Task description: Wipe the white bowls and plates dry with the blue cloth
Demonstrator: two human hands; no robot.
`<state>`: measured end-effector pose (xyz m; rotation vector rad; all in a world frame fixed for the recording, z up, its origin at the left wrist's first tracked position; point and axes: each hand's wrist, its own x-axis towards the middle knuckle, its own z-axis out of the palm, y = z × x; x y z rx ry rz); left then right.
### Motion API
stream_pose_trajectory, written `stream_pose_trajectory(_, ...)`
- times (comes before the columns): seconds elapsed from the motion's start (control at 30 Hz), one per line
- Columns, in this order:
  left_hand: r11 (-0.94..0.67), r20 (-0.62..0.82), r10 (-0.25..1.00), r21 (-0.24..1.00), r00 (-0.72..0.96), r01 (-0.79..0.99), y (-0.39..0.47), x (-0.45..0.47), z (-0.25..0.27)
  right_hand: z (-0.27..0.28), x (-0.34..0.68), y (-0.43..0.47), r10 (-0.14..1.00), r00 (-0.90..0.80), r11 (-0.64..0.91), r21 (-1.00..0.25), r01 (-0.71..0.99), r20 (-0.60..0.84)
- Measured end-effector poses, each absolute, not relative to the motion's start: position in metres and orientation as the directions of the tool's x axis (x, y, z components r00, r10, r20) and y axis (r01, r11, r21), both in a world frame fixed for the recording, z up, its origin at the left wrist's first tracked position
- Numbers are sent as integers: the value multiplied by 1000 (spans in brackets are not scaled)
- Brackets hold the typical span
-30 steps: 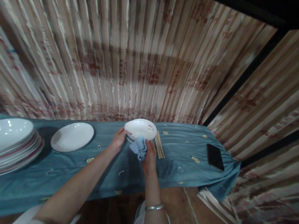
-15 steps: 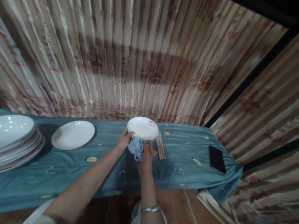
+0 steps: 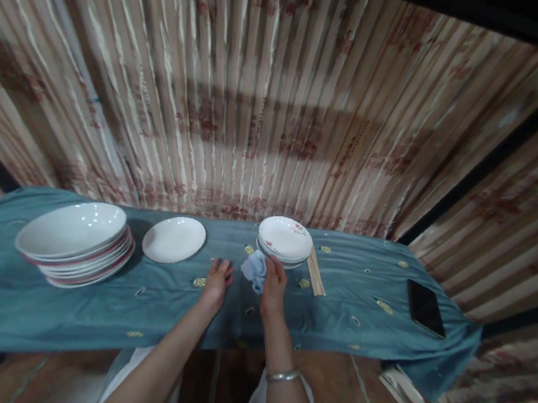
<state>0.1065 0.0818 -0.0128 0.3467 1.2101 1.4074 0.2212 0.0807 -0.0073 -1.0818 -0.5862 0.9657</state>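
Note:
In the head view, my right hand point(image 3: 274, 286) grips a bunched light blue cloth point(image 3: 254, 270) just in front of a stack of small white plates point(image 3: 285, 239) with red flower prints. My left hand point(image 3: 217, 281) is over the tablecloth, holding nothing, its fingers loosely bent and a little apart. It lies between the small stack and a single white plate point(image 3: 174, 240). A bundle of chopsticks point(image 3: 317, 273) rests right beside the small stack.
A tall stack of large white dishes point(image 3: 75, 243) with red rims stands at the left. On the right of the blue-green tablecloth point(image 3: 157, 306) is a black phone or tablet point(image 3: 425, 308). A patterned curtain point(image 3: 265, 93) hangs behind the table.
My left hand has let go of the small plate stack and moved left and towards me. My right hand keeps the cloth near the stack. The camera view has turned left.

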Motion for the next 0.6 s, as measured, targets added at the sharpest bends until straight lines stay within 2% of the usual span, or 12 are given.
stream_pose_trajectory(0.27,189,-549,790,642,-274,-743,71,33,5,-2,170,76,982,191,41,-967,-252,-8)
stream_pose_trajectory(0.6,231,-578,795,568,-183,-790,92,-17,0,0,140,77,989,146,7,-982,-188,-21)
